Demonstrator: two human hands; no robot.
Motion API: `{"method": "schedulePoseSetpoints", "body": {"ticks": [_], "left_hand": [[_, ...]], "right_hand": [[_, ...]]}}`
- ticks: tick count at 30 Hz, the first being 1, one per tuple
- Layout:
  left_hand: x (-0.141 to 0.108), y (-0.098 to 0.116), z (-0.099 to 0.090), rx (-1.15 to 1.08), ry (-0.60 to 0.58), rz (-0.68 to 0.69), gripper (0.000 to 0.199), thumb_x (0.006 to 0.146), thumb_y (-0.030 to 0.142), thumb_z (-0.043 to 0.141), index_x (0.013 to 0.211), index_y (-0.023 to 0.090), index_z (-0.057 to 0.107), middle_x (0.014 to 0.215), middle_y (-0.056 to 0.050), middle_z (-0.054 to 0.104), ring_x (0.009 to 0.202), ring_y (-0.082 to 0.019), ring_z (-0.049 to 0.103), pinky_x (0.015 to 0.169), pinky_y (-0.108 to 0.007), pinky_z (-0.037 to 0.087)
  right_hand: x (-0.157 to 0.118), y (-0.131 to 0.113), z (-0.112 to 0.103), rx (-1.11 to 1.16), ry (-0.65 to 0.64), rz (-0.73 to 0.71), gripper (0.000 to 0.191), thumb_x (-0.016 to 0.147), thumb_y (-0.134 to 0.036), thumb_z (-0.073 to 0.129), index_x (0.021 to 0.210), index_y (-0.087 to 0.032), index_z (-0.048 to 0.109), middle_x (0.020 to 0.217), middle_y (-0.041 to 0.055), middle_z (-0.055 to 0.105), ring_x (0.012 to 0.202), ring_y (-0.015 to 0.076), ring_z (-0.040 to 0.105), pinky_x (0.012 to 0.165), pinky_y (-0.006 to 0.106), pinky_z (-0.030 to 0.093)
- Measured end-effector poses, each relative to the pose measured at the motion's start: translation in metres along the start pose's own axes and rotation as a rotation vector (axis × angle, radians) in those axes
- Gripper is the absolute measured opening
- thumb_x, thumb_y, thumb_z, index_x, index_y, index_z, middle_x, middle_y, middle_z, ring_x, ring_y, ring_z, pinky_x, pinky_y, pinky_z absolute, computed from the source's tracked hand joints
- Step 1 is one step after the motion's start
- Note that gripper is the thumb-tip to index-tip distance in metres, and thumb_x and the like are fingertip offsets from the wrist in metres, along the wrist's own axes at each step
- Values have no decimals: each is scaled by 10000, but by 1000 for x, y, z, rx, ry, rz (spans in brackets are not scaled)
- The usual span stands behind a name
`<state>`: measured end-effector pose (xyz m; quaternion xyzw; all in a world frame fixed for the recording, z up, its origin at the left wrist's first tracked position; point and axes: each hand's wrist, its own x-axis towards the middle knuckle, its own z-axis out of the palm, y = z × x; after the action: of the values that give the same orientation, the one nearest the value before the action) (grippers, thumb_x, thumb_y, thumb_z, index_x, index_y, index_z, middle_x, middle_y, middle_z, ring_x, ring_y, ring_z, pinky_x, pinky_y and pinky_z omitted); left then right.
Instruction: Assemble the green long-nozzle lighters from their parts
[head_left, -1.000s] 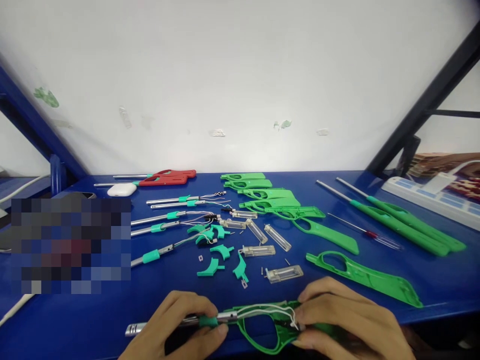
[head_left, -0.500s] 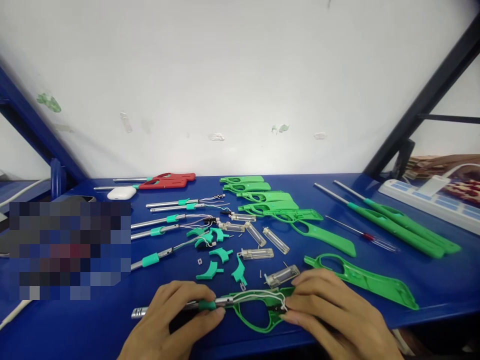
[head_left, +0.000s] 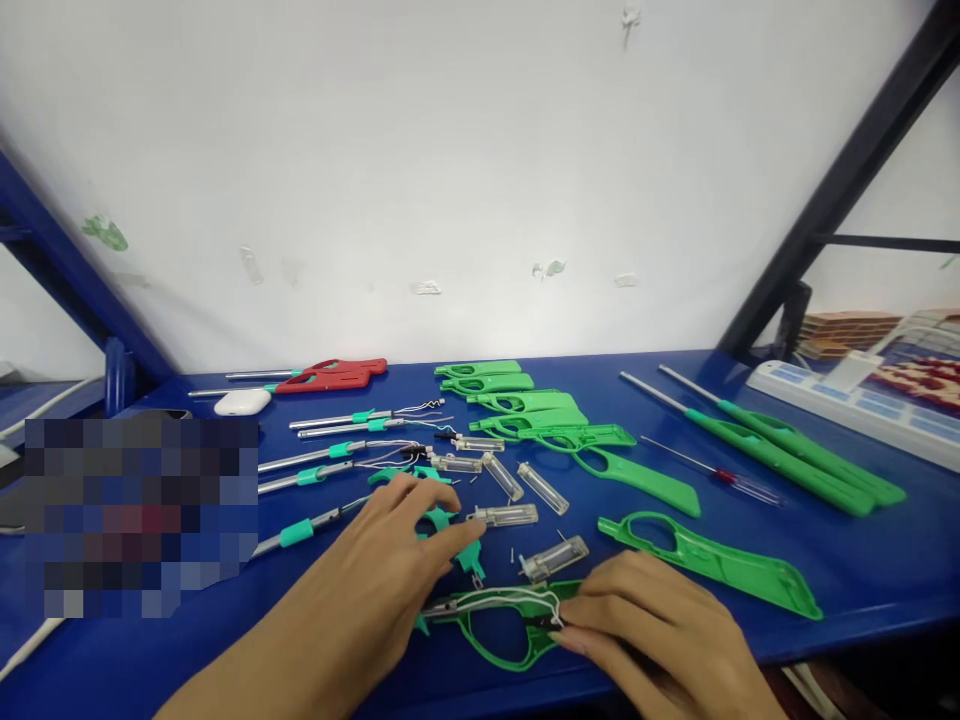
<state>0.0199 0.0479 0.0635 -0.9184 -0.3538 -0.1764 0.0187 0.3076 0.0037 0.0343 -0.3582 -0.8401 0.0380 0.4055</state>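
My left hand (head_left: 409, 560) reaches over the teal trigger pieces (head_left: 470, 555), thumb and forefinger apart, near a clear fuel tank (head_left: 506, 515). Its other fingers are partly hidden. My right hand (head_left: 652, 625) is closed on a green lighter casing half (head_left: 499, 655) near the front edge, its fingertips at the white wires (head_left: 517, 597) and a small black part. A metal lighter tube (head_left: 441, 608) lies along that casing, mostly hidden behind my left hand.
Several tubes with wires (head_left: 330, 452) lie to the left, and green casing halves (head_left: 641, 480) at centre and right. Two green lighters (head_left: 780, 455), a screwdriver (head_left: 724, 475) and a power strip (head_left: 847, 400) are at right. Red lighters (head_left: 330, 378) and a white case (head_left: 242, 402) sit behind.
My left hand has let go of the metal tube and moved up and right to the trigger pieces. The right hand stays at the casing and wires. The view has shifted slightly.
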Motion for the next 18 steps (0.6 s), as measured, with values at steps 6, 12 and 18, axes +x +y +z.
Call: {"method": "schedulePoseSetpoints", "body": {"ticks": [6, 12, 18], "left_hand": [[17, 2, 5, 57, -3, 69, 333, 963, -9, 631, 1183, 226, 714, 1220, -69, 735, 1111, -329, 699, 925, -515, 644], [4, 12, -8, 103, 150, 63, 298, 1157, 133, 371, 1235, 218, 645, 1098, -37, 792, 953, -227, 790, 840, -355, 666], [-19, 22, -1, 22, 263, 41, 427, 1143, 85, 324, 1355, 244, 659, 1101, -27, 776, 912, -150, 789, 820, -225, 638]], "right_hand": [[-4, 1, 5, -32, 21, 0, 240, 1147, -352, 604, 976, -252, 740, 833, -35, 781, 686, 136, 719, 707, 273, 544], [-7, 1, 9, -63, 73, -6, 226, 1148, -333, 600, 994, -244, 739, 848, -27, 789, 686, 144, 715, 705, 279, 542], [-5, -3, 8, -66, 82, 22, 227, 1146, -339, 605, 994, -240, 743, 858, -28, 799, 702, 142, 736, 702, 270, 558]]}}
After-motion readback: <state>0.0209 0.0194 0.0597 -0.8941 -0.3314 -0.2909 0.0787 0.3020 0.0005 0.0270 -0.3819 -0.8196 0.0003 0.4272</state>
